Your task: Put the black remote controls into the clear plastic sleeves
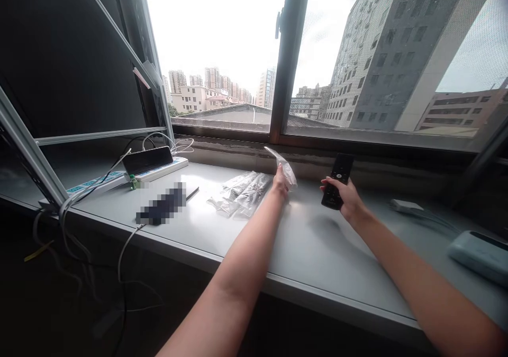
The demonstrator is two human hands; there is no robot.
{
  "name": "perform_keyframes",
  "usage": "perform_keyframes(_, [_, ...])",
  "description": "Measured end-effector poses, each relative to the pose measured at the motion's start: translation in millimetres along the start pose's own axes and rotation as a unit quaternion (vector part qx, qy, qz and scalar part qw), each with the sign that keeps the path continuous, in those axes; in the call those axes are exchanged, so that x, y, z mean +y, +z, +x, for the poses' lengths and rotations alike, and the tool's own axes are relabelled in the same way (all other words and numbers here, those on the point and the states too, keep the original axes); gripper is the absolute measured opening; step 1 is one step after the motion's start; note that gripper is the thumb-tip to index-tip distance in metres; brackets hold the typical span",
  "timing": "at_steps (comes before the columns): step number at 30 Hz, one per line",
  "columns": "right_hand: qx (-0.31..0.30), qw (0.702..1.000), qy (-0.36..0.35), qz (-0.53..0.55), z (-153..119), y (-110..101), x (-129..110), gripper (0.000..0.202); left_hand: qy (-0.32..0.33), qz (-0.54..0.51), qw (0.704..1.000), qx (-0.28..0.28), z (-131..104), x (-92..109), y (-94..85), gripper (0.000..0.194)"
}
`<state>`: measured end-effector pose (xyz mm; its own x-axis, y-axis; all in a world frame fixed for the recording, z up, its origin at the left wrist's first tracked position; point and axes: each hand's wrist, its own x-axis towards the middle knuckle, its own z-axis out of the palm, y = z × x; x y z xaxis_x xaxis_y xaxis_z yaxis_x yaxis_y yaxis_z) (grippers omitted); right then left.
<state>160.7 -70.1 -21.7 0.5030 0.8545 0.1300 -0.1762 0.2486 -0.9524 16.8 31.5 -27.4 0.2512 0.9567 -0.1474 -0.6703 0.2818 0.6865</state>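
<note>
My left hand [280, 181] is closed on a clear plastic bag [289, 169], lifted above the grey tabletop [301, 251] near the window. To its left lies a pile of clear plastic bags [242, 193]; whether they hold anything is hard to make out. A black remote control [337, 181] stands nearly upright in my right hand [347, 198], thumb across its front. The remote is raised off the table, apart from the bag. My fingers behind both things are mostly hidden.
A phone [147, 161] leans by a white power strip [180, 164] on the left, with cables and a small green bottle [133, 182]. A blurred dark item [162, 206] lies nearby. At right are a white adapter [406, 206] and a pale blue case [482, 253]. Metal shelf posts [32, 145] rise at left.
</note>
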Motion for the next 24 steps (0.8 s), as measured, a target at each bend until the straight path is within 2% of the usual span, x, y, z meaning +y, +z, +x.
perform_keyframes(4, [-0.03, 0.999, 0.031, 0.019, 6.3, -1.1, 4.2, 0.02, 0.008, -0.034, 0.999, 0.011, -1.6, 0.7, 2.8, 0.035])
perform_keyframes(8, [-0.046, 0.998, -0.007, -0.03, 8.5, -0.8, 9.0, 0.021, 0.032, -0.048, 0.998, 0.02, -7.3, 3.1, 5.7, 0.035])
perform_keyframes(10, [-0.024, 0.996, -0.047, -0.078, 8.4, -0.8, 10.7, 0.03, 0.04, -0.057, 0.997, 0.021, -10.0, 4.4, 6.4, 0.037])
perform_keyframes(14, [0.024, 0.974, -0.13, -0.185, 7.7, -1.6, 12.2, 0.06, 0.048, -0.066, 0.996, 0.019, -12.9, 6.8, 7.4, 0.043])
perform_keyframes(18, [0.079, 0.962, -0.146, -0.216, 5.4, -2.0, 12.3, 0.08, 0.03, -0.049, 0.998, 0.02, -11.7, 7.8, 9.6, 0.043])
perform_keyframes(20, [0.093, 0.962, -0.14, -0.216, 4.6, -2.1, 12.0, 0.074, 0.015, -0.04, 0.999, 0.033, -9.7, 7.2, 10.4, 0.036])
perform_keyframes(24, [0.063, 0.975, -0.135, -0.167, 6.7, -1.0, 11.1, 0.053, 0.008, -0.043, 0.998, 0.034, -5.6, 4.4, 9.1, 0.035])
